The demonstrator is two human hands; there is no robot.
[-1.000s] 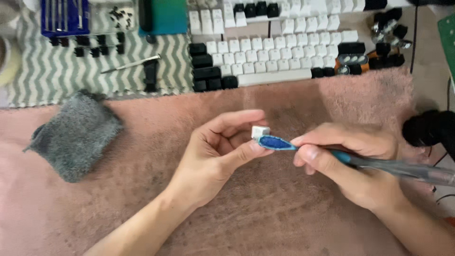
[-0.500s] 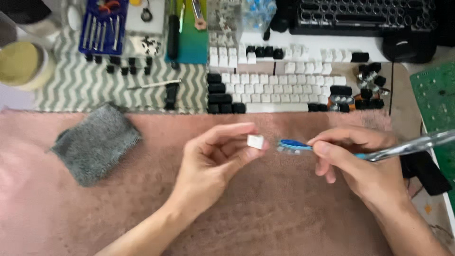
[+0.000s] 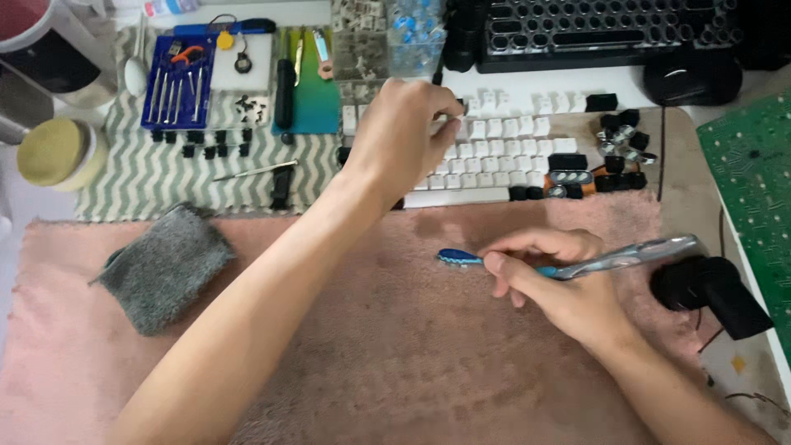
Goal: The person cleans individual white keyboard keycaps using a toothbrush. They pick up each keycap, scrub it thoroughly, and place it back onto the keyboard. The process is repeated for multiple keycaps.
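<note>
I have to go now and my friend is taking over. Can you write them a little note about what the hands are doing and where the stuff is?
Left hand: stretched out over the rows of white keycaps, fingers pinched together at the upper rows; whether it grips a cap is hidden.
Right hand: resting on the pink mat, holding a toothbrush with its blue head pointing left.
Grey cloth lies at the mat's left end. Black keycaps sit to the right of the white ones.
Done: many caps laid out in rows. How many are brushed, or left to brush, cannot be told.

Toothbrush (image 3: 577,262): you hold blue head, silver handle
Towel (image 3: 395,346): pink
Cloth (image 3: 165,265): grey
Mat (image 3: 156,177): green-white zigzag
Keycaps (image 3: 503,140): you reach white ones
Circuit board (image 3: 754,165): green
</note>
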